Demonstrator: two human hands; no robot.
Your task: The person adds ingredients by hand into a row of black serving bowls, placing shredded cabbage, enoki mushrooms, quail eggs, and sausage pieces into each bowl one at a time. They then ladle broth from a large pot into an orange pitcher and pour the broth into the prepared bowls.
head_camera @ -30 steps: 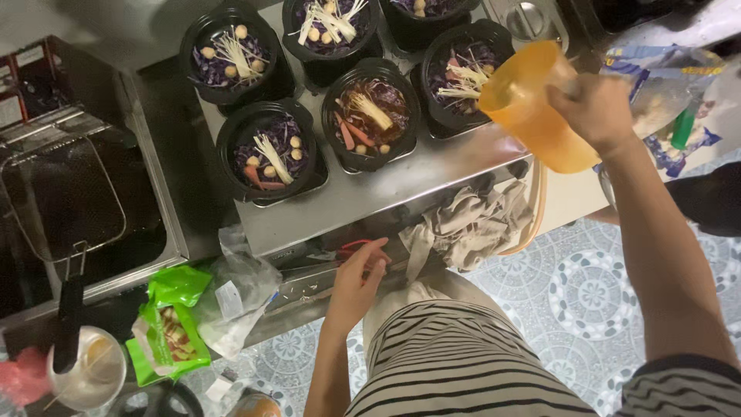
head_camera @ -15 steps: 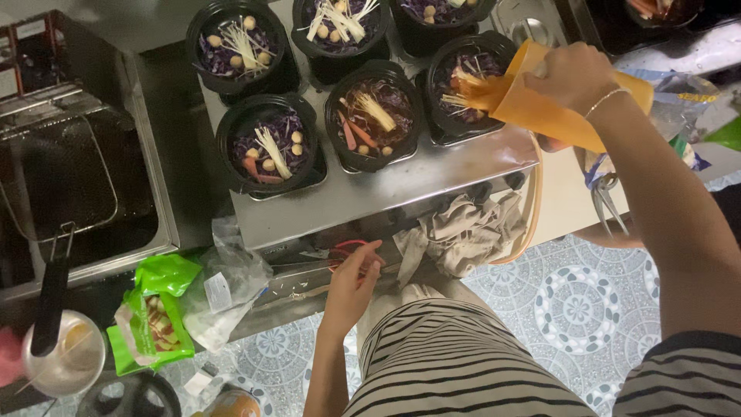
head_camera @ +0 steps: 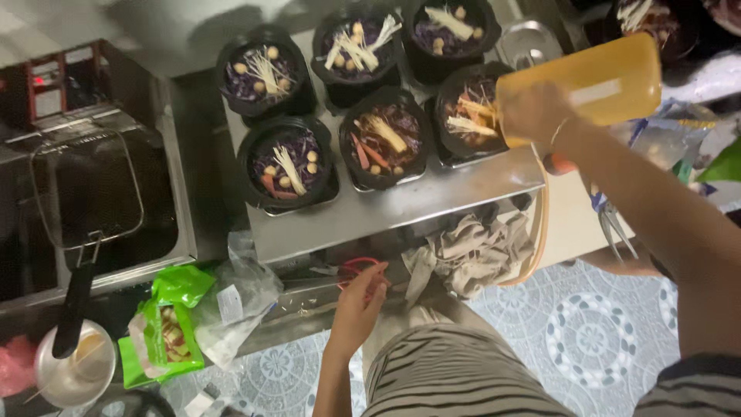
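The right hand [head_camera: 534, 114] is closed around a yellow-orange plastic jug [head_camera: 598, 77], which it holds tipped on its side over the steel bench [head_camera: 401, 208]. The jug's mouth end sits at the rim of the black bowl on the right of the front row [head_camera: 471, 116], which holds purple cabbage, white mushroom strands and small pale balls. Whether anything is pouring out cannot be told from this view.

The left hand [head_camera: 356, 305] is low, in front of the bench edge, with fingers loosely curled at the red handles of a pair of scissors [head_camera: 356, 270] that lie on a lower ledge; it touches or almost touches them, and a firm grip cannot be made out.

Five more black bowls with similar fillings stand on the bench: two beside the first in the front row [head_camera: 384, 147] [head_camera: 287, 164] and three behind [head_camera: 264, 73] [head_camera: 356, 50] [head_camera: 449, 31]. A crumpled grey cloth [head_camera: 475, 251] hangs off the bench edge between the hands. To the left sits a fryer with a wire basket [head_camera: 85, 189], and below it a green packet [head_camera: 166, 324], a clear plastic bag [head_camera: 235, 305] and a small metal bowl [head_camera: 73, 374]. The person wears a striped garment [head_camera: 455, 378] and stands on a patterned tile floor [head_camera: 594, 340]
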